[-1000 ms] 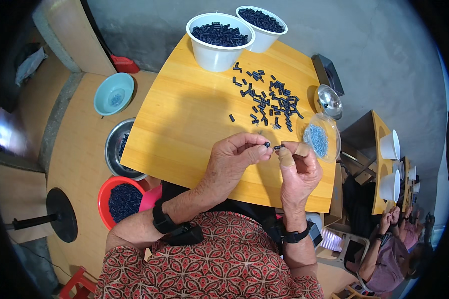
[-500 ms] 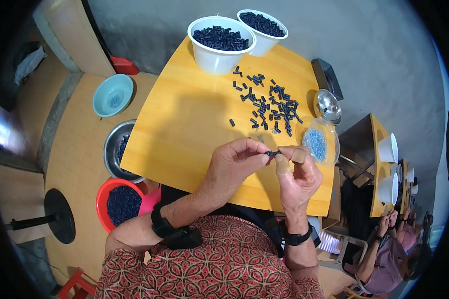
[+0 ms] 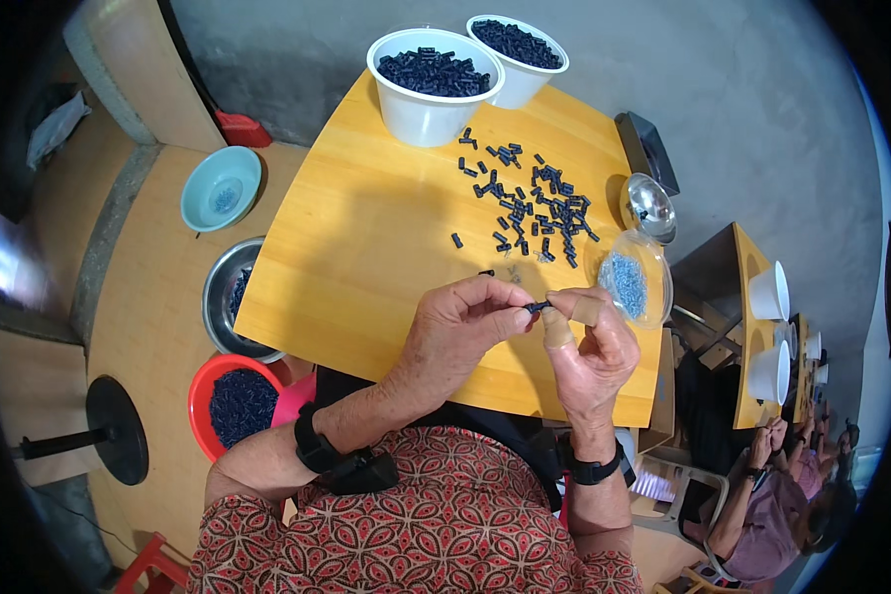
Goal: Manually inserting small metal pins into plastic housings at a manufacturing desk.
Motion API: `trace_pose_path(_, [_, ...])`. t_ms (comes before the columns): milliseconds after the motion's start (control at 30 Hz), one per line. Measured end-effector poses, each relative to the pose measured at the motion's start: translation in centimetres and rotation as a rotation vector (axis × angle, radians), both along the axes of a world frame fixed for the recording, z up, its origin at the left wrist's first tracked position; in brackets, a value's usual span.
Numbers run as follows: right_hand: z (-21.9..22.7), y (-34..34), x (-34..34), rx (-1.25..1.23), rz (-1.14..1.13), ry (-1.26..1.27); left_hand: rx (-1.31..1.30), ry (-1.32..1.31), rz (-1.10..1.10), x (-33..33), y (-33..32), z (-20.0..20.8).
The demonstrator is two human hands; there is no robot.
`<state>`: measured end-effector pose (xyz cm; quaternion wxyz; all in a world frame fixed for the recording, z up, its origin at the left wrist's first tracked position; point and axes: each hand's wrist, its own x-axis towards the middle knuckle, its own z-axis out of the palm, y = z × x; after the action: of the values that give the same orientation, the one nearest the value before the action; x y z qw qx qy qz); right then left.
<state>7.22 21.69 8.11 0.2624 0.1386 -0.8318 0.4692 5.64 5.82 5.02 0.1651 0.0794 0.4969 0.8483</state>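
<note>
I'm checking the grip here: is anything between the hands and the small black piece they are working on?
Nothing visible. The left hand and right hand both pinch the small black piece directly between their fingertips, above the bare near edge of the yellow table. The scattered black pieces lie farther back, apart from the hands.

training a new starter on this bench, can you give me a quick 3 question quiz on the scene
1. True or false: both hands pinch one small dark part between them.
2. Which holds pale blue pieces? A) red bowl B) clear dish C) white tub
3. What fills the two white tubs?

Key:
1. True: left hand and right hand meet on the small dark part.
2. B, the clear dish.
3. Dark parts, in the near tub and far tub.
</note>
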Motion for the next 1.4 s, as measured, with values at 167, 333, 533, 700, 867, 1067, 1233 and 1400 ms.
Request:
trace_pose_path(167, [-0.3, 0.3, -0.1, 0.155, 0.031, 0.102, -0.066, 0.006, -0.010, 0.1, 0.0, -0.4])
trace_pose_path(333, [-0.8, -0.4, 0.3, 0.213, -0.009, 0.132, -0.114, 0.005, 0.014, 0.3, 0.1, -0.6])
trace_pose_path(533, [-1.7, -0.4, 0.9, 0.252, -0.035, 0.126, -0.138, -0.015, -0.011, 0.4, 0.4, -1.1])
trace_pose_path(700, [-0.9, 0.0, 0.9, 0.038, -0.021, -0.142, 0.028, -0.015, -0.031, -0.3, 0.4, -1.0])
trace_pose_path(867, [-0.3, 0.9, -0.1, -0.088, 0.057, -0.198, 0.062, -0.064, -0.036, -0.1, 0.4, -1.3])
trace_pose_path(1067, [0.3, 0.4, 0.0, -0.023, 0.083, -0.201, 0.039, -0.084, 0.013, -0.2, 0.2, -1.0])
trace_pose_path(1233, [0.0, 0.1, 0.5, 0.137, -0.015, -0.103, 0.005, -0.073, 0.001, -0.1, 0.2, -1.0])
trace_pose_path(1400, [0.5, 0.0, 0.6, 0.244, -0.016, 0.019, 0.083, -0.127, -0.014, -0.3, 0.2, -0.7])
